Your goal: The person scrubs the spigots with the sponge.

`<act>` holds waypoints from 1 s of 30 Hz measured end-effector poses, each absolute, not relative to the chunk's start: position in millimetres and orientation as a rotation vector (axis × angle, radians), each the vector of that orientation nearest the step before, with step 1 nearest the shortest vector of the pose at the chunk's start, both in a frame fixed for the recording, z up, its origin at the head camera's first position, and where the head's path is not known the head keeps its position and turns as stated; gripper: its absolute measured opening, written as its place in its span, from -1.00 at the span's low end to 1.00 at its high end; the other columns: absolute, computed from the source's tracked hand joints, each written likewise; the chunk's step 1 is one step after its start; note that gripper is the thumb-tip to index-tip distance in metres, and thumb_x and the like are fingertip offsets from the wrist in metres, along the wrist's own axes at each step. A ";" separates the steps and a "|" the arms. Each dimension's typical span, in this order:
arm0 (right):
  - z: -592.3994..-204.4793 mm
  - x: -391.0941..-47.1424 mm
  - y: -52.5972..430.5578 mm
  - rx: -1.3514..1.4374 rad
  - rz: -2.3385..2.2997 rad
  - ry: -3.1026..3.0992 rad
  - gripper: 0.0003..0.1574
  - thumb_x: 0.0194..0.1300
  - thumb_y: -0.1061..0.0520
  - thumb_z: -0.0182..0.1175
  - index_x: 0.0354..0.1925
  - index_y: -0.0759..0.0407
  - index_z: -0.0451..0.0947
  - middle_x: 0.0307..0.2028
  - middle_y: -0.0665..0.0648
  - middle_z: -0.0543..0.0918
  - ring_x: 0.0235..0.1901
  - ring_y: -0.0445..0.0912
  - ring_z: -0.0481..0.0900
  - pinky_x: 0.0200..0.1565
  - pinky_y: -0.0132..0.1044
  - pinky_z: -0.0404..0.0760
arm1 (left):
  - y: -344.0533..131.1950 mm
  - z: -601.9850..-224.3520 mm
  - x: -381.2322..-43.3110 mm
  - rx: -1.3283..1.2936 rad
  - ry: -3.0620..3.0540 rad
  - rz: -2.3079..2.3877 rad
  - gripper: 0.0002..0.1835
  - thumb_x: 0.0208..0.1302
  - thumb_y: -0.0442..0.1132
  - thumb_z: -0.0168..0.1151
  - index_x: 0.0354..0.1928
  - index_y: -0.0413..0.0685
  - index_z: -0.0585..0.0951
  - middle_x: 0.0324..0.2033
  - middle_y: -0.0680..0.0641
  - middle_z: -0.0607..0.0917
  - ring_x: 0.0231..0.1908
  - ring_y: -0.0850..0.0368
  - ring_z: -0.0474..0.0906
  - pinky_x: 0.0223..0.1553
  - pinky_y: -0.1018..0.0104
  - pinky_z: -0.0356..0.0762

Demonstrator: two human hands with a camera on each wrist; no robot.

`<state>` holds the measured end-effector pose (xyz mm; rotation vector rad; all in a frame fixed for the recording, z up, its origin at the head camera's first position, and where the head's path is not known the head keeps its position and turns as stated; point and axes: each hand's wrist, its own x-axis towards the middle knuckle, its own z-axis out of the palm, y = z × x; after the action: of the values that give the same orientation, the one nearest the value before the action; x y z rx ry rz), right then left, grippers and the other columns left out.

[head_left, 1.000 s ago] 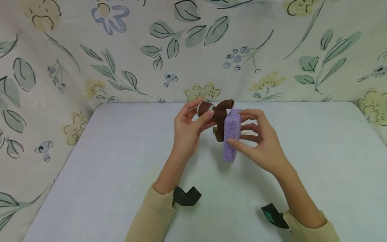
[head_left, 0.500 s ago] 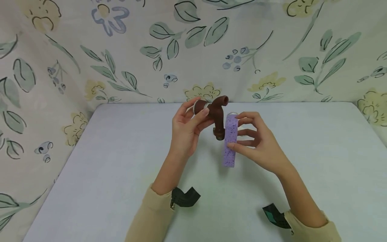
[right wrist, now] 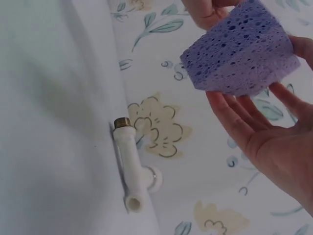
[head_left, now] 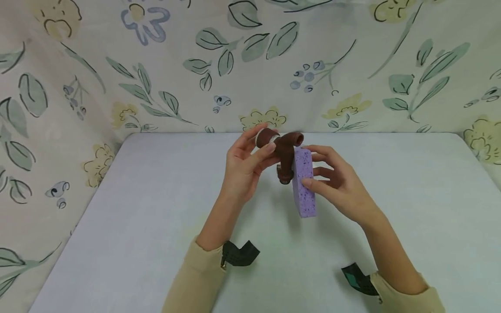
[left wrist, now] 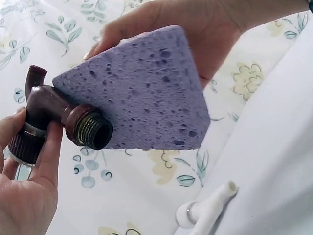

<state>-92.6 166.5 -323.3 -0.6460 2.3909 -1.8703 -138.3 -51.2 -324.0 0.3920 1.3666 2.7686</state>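
A dark brown tap (head_left: 287, 157) with a ribbed knob and a threaded end is held up above the table by the left hand (head_left: 242, 169), thumb and fingers around the knob end. The right hand (head_left: 346, 189) pinches a purple speckled sponge (head_left: 305, 198) between thumb and fingers. In the left wrist view the broad porous face of the sponge (left wrist: 142, 93) lies right beside the tap's threaded end (left wrist: 95, 131), seemingly against it. From the right wrist view the sponge (right wrist: 244, 54) hides the tap.
A white tap (right wrist: 129, 156) with a brass-coloured threaded end lies on the white table (head_left: 156, 217), close to its edge in the wrist views. Floral cloth (head_left: 250, 65) hangs behind the table. Black straps (head_left: 240, 253) stick out at both sleeves.
The sponge came away from the tap slightly and turned, then returned beside it, lower and further right than at first. The left hand tilted the tap back and forth.
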 end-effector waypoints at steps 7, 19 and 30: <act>-319.5 -89.9 168.2 -0.618 -1.787 2.488 -0.24 0.38 0.32 0.35 0.46 0.00 0.42 0.20 0.14 0.58 0.05 -0.06 0.70 0.06 -0.40 0.73 | -54.5 -324.7 -139.3 0.457 1.459 2.662 -0.46 0.45 -0.64 0.05 0.42 -0.27 0.51 0.23 -0.16 0.55 -0.25 0.18 0.73 -0.03 0.31 0.76; -322.9 -92.3 165.2 -0.634 -1.961 2.388 -0.27 0.44 0.39 0.24 0.49 0.06 0.43 0.26 0.16 0.54 0.07 -0.01 0.67 0.02 -0.37 0.75 | -55.9 -324.8 -140.7 0.513 1.443 2.588 -0.43 0.40 -0.71 0.01 0.44 -0.49 0.36 0.32 -0.16 0.50 -0.05 0.13 0.70 0.05 0.34 0.71; -322.7 -90.2 163.0 -0.527 -2.020 2.433 -0.25 0.42 0.39 0.26 0.48 0.02 0.43 0.24 0.13 0.53 0.06 -0.03 0.66 0.06 -0.42 0.73 | -59.8 -325.8 -138.8 0.641 1.548 2.421 -0.38 0.44 -0.71 -0.01 0.52 -0.49 0.24 0.52 -0.16 0.31 0.04 0.17 0.65 0.11 0.42 0.62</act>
<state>-90.2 163.0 -322.7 -0.5266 2.4329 -2.0201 -138.8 -59.8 -325.8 0.6410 1.5475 2.4213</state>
